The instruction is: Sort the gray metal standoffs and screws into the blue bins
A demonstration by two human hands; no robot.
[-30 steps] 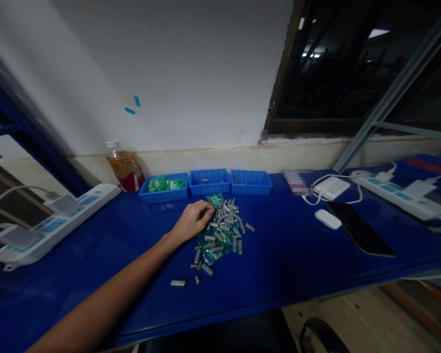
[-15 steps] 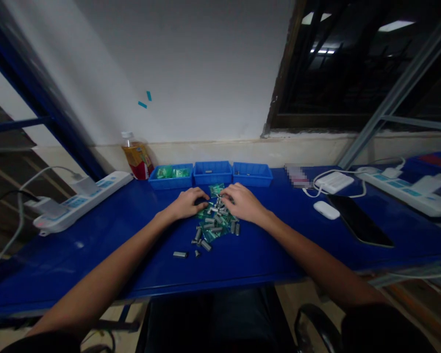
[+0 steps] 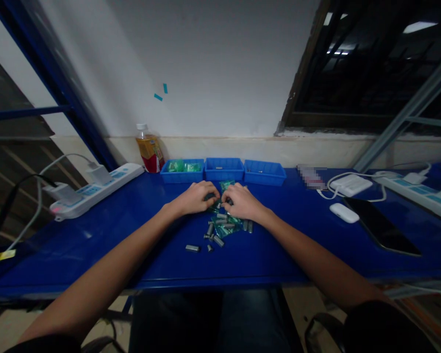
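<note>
My left hand (image 3: 198, 197) and my right hand (image 3: 244, 201) almost meet over the far part of a heap on the blue table. Both have their fingers curled inward to the thumbs; whatever lies between the fingertips is too small and dim to make out. Under and in front of them are several green plastic bags (image 3: 224, 229) and grey metal cylinders (image 3: 218, 240). One cylinder (image 3: 192, 248) lies apart toward the front left, beside a small metal screw-like piece (image 3: 210, 248). Another green bag (image 3: 227, 185) shows just behind the hands.
Three blue bins stand along the wall: the left bin (image 3: 182, 177) holds green bags, the middle bin (image 3: 224, 173) and right bin (image 3: 265, 178) a few small metal parts. A bottle (image 3: 149, 151), power strips (image 3: 95, 191), a phone (image 3: 382, 225) and a white case (image 3: 344, 213) flank them.
My hands have drawn closer together over the heap, and their fingers are more curled. The whole view has shifted, so things appear further right.
</note>
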